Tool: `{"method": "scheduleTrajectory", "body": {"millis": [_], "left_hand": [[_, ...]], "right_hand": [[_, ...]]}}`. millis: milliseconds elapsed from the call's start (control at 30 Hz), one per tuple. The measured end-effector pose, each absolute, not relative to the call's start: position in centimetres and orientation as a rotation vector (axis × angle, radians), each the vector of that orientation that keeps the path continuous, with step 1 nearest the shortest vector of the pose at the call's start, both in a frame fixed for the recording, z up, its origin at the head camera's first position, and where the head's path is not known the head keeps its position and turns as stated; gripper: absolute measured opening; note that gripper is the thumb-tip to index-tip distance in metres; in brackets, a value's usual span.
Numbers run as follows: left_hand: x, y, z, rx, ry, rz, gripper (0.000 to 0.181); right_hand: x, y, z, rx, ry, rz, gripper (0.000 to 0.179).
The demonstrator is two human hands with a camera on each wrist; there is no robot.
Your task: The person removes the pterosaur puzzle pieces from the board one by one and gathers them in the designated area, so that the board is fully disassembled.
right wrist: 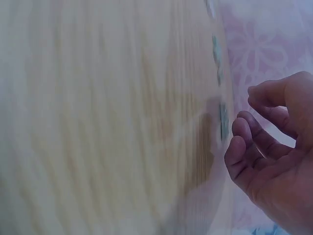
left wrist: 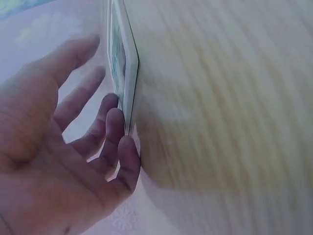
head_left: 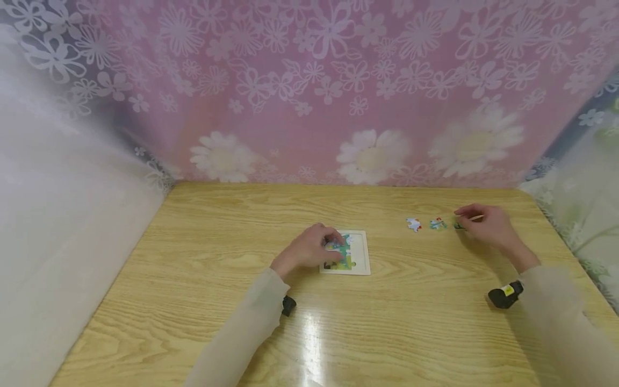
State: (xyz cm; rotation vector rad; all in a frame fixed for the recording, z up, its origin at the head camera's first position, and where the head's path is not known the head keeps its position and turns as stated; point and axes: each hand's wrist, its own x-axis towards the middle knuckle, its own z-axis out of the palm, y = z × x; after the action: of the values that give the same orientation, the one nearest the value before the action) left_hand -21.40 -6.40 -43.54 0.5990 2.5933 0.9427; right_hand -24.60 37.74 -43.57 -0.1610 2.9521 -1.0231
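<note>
A jigsaw puzzle in a pale tray (head_left: pixel 359 252) lies partly filled near the middle of the table, its right side bare. My left hand (head_left: pixel 311 247) is over the tray's left part, loosely bent fingers at its edge and thumb apart; it covers some of the picture. In the left wrist view the lower fingertips (left wrist: pixel 129 147) meet the tray's rim (left wrist: pixel 129 73). To the right, my right hand (head_left: pixel 488 226) hovers by a green jigsaw piece (head_left: pixel 458 223), fingers bent and nothing between them. That piece (right wrist: pixel 223 121) lies flat beside the fingertips (right wrist: pixel 236 147) in the right wrist view.
Two more jigsaw pieces lie left of the right hand: a white one (head_left: pixel 413 224) and a multicoloured one (head_left: pixel 438 223). The wood-grain table (head_left: pixel 387 322) ends at a pink flowered curtain (head_left: pixel 300 107) behind, with pale cloth on both sides.
</note>
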Motion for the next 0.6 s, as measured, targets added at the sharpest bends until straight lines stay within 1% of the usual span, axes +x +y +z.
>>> {"method": "scheduleTrajectory", "body": {"millis": [167, 333, 600], "left_hand": [[-21.6, -6.9, -43.5, 0.502, 2.665, 1.027, 0.030], [-21.7, -6.9, -43.5, 0.476, 2.682, 0.984, 0.036], [-21.6, -6.5, -43.2, 0.457, 2.692, 0.903, 0.045]], "right_hand": [[-24.0, 35.2, -43.4, -0.245, 2.970, -1.014, 0.035], [-23.6, 32.5, -43.2, -0.348, 2.954, -1.018, 0.030], [-22.8, 28.6, -43.0, -0.425, 2.880, -1.017, 0.028]]}}
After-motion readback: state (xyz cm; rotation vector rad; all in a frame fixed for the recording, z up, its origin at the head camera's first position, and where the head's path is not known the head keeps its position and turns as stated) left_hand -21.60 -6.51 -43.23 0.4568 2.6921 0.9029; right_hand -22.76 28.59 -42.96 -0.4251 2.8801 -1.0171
